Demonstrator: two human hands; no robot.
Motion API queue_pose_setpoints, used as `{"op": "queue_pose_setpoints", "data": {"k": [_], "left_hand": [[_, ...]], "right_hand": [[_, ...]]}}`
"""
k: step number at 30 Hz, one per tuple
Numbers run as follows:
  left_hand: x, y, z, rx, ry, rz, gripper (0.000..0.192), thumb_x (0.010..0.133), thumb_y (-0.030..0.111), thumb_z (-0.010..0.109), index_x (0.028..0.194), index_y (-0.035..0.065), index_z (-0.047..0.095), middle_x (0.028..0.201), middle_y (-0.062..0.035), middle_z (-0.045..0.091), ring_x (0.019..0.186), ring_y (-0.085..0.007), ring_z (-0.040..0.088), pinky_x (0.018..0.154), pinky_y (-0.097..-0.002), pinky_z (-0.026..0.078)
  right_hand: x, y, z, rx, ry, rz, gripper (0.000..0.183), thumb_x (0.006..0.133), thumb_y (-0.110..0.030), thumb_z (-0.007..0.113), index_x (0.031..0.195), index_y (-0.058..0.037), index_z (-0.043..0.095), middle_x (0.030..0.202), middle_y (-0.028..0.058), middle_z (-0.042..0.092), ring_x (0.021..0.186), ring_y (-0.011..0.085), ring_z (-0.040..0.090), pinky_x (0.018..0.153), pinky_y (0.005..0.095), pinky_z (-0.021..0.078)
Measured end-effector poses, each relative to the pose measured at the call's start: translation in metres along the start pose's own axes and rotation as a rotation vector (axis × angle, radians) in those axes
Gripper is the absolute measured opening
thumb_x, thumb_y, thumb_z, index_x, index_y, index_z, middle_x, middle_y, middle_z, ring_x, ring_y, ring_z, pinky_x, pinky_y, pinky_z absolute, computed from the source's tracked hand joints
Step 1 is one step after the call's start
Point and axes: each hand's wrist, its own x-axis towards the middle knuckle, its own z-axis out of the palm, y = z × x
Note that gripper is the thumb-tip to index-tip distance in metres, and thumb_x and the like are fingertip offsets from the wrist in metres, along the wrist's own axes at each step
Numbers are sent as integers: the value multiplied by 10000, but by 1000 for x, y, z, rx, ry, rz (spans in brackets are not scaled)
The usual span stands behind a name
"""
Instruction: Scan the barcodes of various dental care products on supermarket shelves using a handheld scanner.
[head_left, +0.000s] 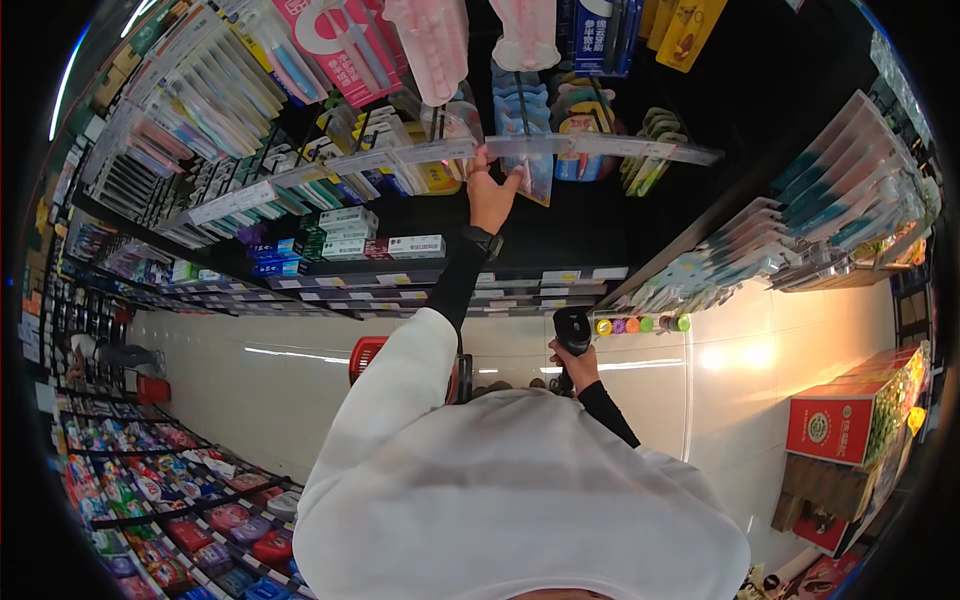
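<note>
My left hand (491, 201) reaches up to a row of hanging toothbrush packs. Its index finger meets the clear price-label strip (517, 145) near a joint, and the thumb, spread apart from it, lies at the edge of a hanging child's toothbrush pack (537, 180). The other fingertips are partly hidden. Lower down, close to my body, my right hand (579, 367) grips a black handheld barcode scanner (573, 330) by its handle, with the scanner's head pointing up towards the shelf.
Toothpaste boxes (386, 247) sit on the dark shelf below the packs. A red shopping basket (367, 354) is partly hidden by my left arm. More packs (832, 187) hang at right, near a red carton (829, 427). A person (112, 352) is farther down the aisle.
</note>
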Motion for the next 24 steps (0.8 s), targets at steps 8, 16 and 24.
{"op": "queue_pose_setpoints", "data": {"k": [8,16,24], "left_hand": [[-11,-7,8,-463,-154,-133,333,789,32,656,1079,-42,510,978,-133,620,905,-199,611,825,-313,464],[-48,27,-10,-640,-234,-225,200,877,1,557,1067,-55,528,988,-71,625,896,-74,574,778,-227,467],[-135,35,-53,-635,-313,-577,211,892,34,552,1080,-57,518,980,-77,648,892,-75,584,765,-217,468]], "right_hand": [[-6,2,10,-51,-20,12,211,759,-163,735,849,-6,628,736,41,641,617,130,638,552,246,477],[-1,4,8,-29,-41,47,194,758,-159,733,851,-21,633,730,29,636,617,123,637,548,243,471],[0,-13,8,70,-17,67,237,820,-135,662,1037,-58,605,878,38,647,730,123,605,631,259,472]]}}
